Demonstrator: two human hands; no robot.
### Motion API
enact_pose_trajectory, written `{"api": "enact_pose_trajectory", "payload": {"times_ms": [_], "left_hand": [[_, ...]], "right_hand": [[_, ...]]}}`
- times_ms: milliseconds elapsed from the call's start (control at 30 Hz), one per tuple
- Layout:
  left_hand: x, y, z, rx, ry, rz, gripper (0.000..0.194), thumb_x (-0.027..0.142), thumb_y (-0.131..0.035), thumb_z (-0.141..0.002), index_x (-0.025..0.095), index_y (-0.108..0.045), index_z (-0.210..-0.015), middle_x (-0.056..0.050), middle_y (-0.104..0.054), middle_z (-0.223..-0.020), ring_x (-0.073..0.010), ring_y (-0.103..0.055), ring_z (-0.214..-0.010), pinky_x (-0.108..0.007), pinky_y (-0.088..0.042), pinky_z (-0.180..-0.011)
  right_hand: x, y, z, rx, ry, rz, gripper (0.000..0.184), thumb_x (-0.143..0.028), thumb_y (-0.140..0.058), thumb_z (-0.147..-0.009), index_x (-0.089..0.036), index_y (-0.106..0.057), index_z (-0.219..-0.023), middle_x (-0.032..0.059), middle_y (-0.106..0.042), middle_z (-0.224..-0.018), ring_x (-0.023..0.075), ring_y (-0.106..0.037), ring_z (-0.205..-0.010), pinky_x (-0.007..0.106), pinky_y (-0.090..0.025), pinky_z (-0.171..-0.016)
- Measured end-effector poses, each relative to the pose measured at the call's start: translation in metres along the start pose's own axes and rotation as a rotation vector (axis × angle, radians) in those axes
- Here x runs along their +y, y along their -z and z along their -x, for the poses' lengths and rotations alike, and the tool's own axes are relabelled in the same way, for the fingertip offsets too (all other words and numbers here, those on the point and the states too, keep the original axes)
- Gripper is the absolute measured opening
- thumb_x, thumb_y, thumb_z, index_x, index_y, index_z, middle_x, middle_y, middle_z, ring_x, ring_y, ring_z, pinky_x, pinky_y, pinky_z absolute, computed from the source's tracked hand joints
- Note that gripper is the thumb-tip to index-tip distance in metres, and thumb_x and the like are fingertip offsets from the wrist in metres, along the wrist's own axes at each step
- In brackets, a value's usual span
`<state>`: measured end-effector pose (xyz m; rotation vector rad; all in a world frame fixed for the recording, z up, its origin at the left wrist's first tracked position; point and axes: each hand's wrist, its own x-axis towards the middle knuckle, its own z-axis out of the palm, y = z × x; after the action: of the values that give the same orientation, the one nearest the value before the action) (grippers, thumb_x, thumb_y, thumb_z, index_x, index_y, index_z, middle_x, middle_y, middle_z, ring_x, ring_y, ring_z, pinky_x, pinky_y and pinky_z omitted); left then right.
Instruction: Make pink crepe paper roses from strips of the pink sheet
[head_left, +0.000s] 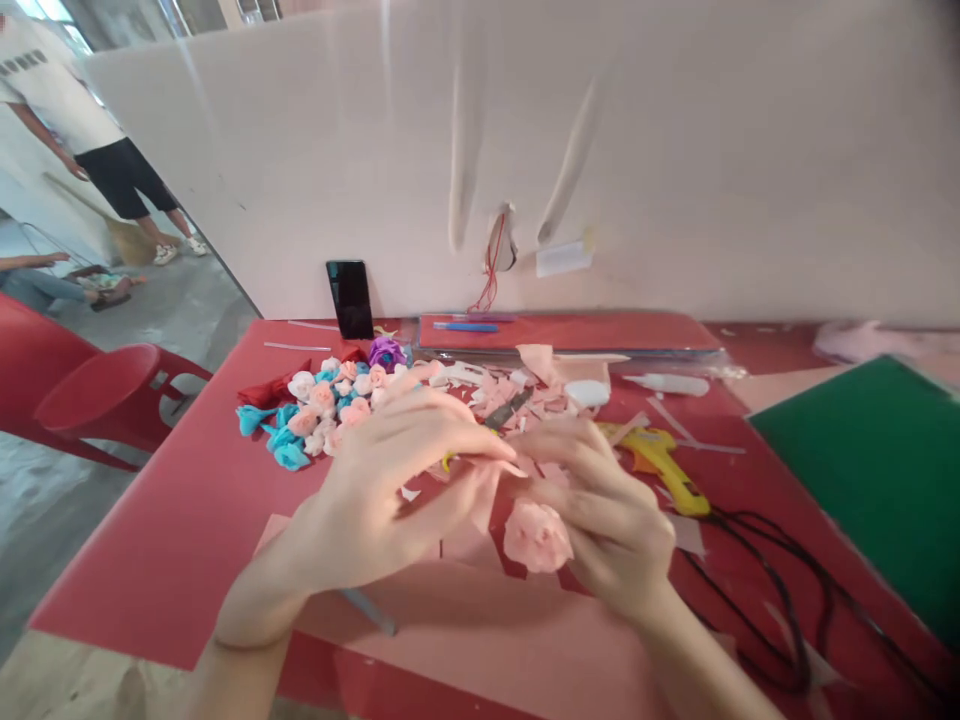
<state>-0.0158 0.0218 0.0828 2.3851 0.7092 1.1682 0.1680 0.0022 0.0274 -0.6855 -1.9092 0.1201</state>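
Note:
My left hand point(390, 470) is closed in a pinch on a thin pink paper petal point(486, 492) in front of me. Close beside it, my right hand point(611, 510) has its fingers curled round a pink paper rose point(538, 537), whose ruffled head hangs below the fingers. The fingertips of both hands nearly meet at the petal's upper edge; whether they touch is hard to tell. Beneath them lies a large sheet of pink paper point(480, 625). Pink paper scraps point(510, 390) are heaped just behind the hands.
A yellow glue gun point(667, 465) with a black cord lies to the right, near a green board point(862, 480). Finished paper flowers point(322, 400) cluster at left. A phone point(350, 300) leans on the white wall. Red chairs point(112, 390) and a standing person point(82, 110) are beyond the table's left.

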Motion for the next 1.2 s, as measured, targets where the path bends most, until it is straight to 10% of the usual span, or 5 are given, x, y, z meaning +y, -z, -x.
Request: {"api": "enact_pose_trajectory", "payload": {"times_ms": [400, 733, 1200], "left_hand": [[-0.02, -0.021, 0.001, 0.049, 0.024, 0.192, 0.013, 0.014, -0.056, -0.084, 0.017, -0.067, -0.09, 0.0, -0.066, -0.076, -0.0102, -0.056, -0.074, -0.025, -0.045, -0.073], [-0.018, -0.03, -0.002, 0.074, -0.08, 0.272, 0.017, 0.009, -0.053, -0.082, 0.016, -0.067, -0.088, -0.006, -0.064, -0.088, -0.0145, -0.055, -0.083, -0.035, -0.045, -0.082], [-0.014, -0.025, -0.002, -0.038, -0.038, 0.384, 0.019, 0.005, -0.054, -0.078, 0.017, -0.067, -0.085, -0.005, -0.065, -0.086, -0.0153, -0.055, -0.082, -0.033, -0.049, -0.08]], "right_hand": [[-0.003, -0.004, 0.01, 0.107, -0.175, -0.014, 0.034, -0.001, -0.048, -0.078, -0.022, -0.065, -0.098, 0.0054, -0.066, -0.088, 0.02, -0.057, -0.079, 0.034, -0.043, -0.06], [-0.003, -0.006, 0.007, 0.187, -0.155, 0.068, 0.024, -0.001, -0.048, -0.078, -0.021, -0.06, -0.07, 0.0039, -0.063, -0.092, 0.0175, -0.058, -0.076, 0.032, -0.044, -0.058], [-0.003, 0.001, 0.001, 0.039, -0.095, -0.064, 0.024, 0.001, -0.047, -0.076, -0.019, -0.059, -0.08, 0.0051, -0.057, -0.09, 0.0184, -0.051, -0.085, 0.035, -0.043, -0.068]]}}
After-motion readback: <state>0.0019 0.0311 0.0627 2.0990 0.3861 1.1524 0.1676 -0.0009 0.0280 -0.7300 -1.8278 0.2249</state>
